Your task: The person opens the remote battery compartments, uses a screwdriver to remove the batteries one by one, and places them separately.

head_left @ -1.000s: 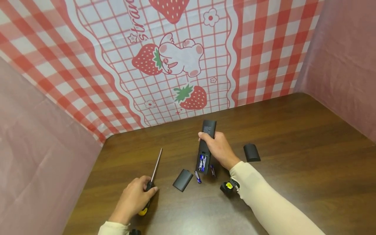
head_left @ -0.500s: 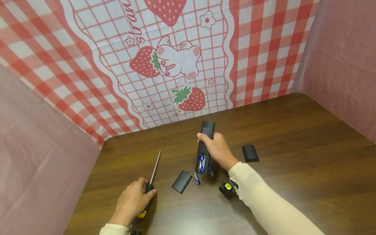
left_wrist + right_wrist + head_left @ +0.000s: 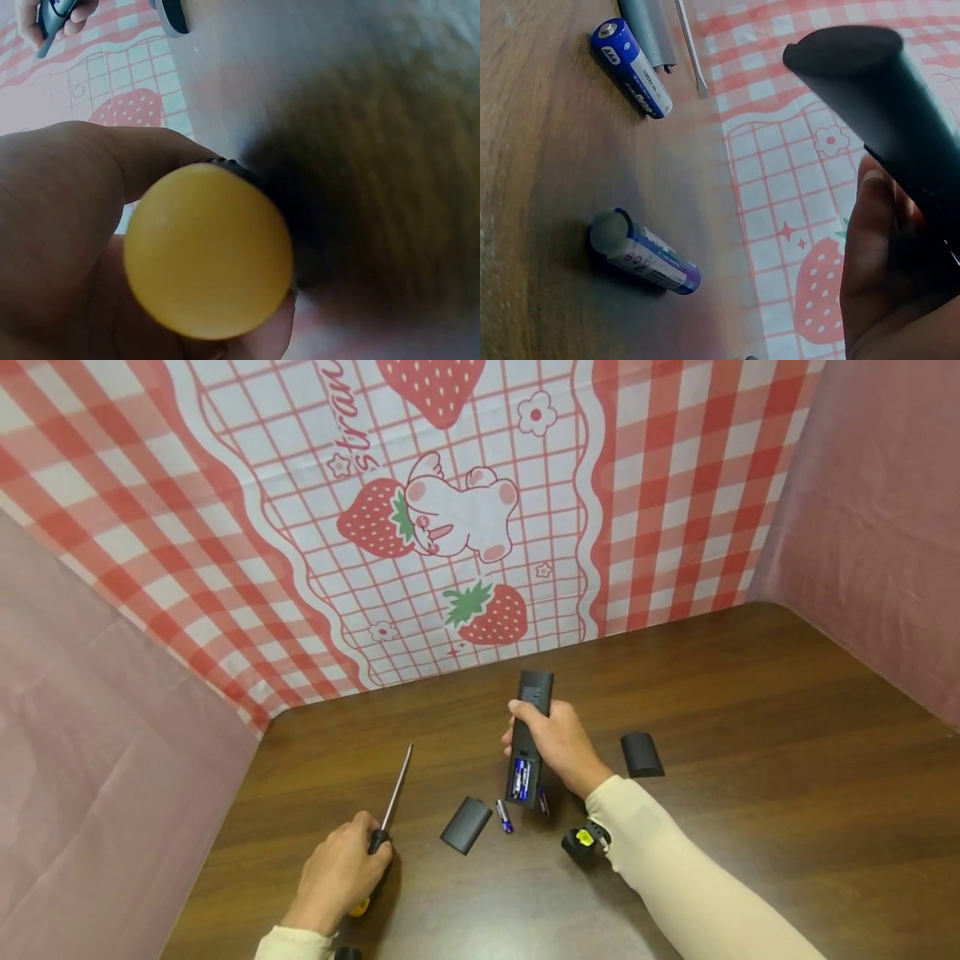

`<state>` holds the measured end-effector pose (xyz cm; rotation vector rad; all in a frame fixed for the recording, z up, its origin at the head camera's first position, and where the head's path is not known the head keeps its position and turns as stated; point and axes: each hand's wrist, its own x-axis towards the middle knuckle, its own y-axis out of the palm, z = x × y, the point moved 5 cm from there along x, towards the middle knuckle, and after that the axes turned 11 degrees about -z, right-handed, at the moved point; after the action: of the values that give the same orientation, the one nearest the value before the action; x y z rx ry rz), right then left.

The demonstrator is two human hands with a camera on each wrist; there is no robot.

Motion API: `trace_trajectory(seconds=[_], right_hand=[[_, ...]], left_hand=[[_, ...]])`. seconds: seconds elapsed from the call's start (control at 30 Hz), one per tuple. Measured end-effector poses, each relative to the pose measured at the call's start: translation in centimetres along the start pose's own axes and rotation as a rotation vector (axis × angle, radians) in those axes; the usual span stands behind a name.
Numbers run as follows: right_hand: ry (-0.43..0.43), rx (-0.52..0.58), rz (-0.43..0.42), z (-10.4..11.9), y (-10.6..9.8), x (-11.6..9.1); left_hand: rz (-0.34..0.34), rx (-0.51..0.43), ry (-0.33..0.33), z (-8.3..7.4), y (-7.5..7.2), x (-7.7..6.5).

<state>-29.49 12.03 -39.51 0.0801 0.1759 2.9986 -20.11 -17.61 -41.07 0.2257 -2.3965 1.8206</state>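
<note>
The work seems best kept low over the wooden counter [image 3: 720,693], so that anything slipping has little way to fall. The left grip [image 3: 337,872] is wrapped round the handle of the screwdriver [image 3: 210,251], whose shaft points away from the person; a light hold, with the tip well apart from the other grip, looks safest. The right grip [image 3: 558,739] grasps the remote [image 3: 527,739] round its middle, back face up, the uncovered battery bay just on the person's side of that grip's thumb, its near end seemingly lifted. Firm, level support should suit it. One dark cover [image 3: 467,825] lies between the two grips, the other cover [image 3: 642,754] to the right of the right grip; both are better left undisturbed. The seated batteries [image 3: 521,779] could slide out under a tilt, and the loose batteries [image 3: 632,71], below and left of the right grip, roll easily, so the wrist should pass above them.
</note>
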Motion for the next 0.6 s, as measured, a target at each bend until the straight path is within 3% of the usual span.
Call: trace_trajectory(seconds=[0.37, 0.6], right_hand=[[-0.006, -0.015, 0.014, -0.01, 0.04, 0.06], [-0.010, -0.004, 0.006, -0.16, 0.09, 0.08]], left_hand=[[0.012, 0.026, -0.001, -0.08, 0.01, 0.23], [-0.021, -0.002, -0.004, 0.02, -0.15, 0.12]])
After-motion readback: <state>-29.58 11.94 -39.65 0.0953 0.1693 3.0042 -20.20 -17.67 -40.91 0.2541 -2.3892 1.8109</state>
